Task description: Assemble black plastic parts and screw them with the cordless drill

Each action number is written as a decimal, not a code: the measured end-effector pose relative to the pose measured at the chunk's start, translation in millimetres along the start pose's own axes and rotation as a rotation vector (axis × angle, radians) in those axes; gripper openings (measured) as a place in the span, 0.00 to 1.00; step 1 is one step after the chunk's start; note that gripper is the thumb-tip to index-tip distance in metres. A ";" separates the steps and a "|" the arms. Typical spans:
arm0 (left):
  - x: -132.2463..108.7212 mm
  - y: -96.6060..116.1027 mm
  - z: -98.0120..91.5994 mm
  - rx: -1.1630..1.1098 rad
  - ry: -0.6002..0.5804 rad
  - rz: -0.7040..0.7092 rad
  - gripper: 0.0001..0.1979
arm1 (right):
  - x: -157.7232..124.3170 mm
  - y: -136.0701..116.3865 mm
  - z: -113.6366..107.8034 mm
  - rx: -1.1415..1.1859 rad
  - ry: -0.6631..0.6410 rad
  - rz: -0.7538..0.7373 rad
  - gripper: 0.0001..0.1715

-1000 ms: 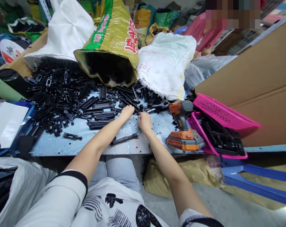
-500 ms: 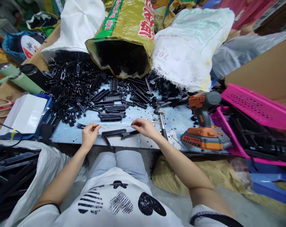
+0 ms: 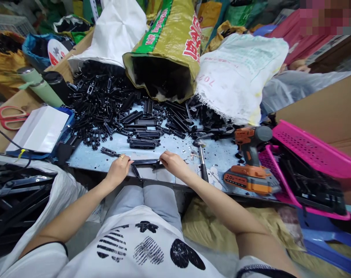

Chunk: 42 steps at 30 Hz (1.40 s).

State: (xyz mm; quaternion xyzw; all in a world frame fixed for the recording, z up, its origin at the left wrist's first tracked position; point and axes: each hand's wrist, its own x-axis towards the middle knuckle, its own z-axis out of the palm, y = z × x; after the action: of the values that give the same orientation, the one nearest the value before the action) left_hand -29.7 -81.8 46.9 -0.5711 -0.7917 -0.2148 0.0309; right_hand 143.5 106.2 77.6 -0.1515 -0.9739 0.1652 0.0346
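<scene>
A long black bar-shaped part (image 3: 146,162) spans the gap between my hands at the near edge of the bench. My left hand (image 3: 120,167) is closed on its left end with fingertips and thumb. At the right end, my right hand (image 3: 173,163) pinches the bar with curled fingers. Another thin black part (image 3: 136,172) slants below the bar by my left fingers. Just beyond my left hand lies a black slotted strip (image 3: 109,152). Several similar black parts (image 3: 143,143) are stacked in a row past the bar. Whatever small pieces my fingertips cover is hidden.
Loose black parts (image 3: 97,104) heap at the back left, under an open yellow sack (image 3: 166,38) and white sacks. A hammer (image 3: 202,158), an orange cordless drill (image 3: 249,162) and a pink basket (image 3: 314,144) stand right. Scissors (image 3: 11,117) lie left. Another person's hand (image 3: 300,66) shows behind.
My hands have come down onto the black bar, which lay on the bench between them, and now grip its ends. The camera view has shifted slightly.
</scene>
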 end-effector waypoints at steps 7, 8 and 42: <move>12.2 6.9 6.4 -0.017 -0.011 0.013 0.08 | -6.5 34.7 28.7 0.240 0.019 -0.152 0.13; 12.1 5.7 7.4 -0.046 0.002 0.006 0.07 | -11.2 40.2 34.2 0.282 0.027 -0.179 0.16; -9.9 62.1 36.2 0.089 -0.266 -0.493 0.15 | 38.1 -45.9 74.1 0.336 0.139 -0.184 0.25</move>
State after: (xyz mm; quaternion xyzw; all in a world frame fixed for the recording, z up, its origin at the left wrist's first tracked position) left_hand 37.8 -61.1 30.1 -0.3823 -0.9125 -0.1040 -0.1017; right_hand 85.5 53.5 23.6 -0.0649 -0.9377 0.3106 0.1415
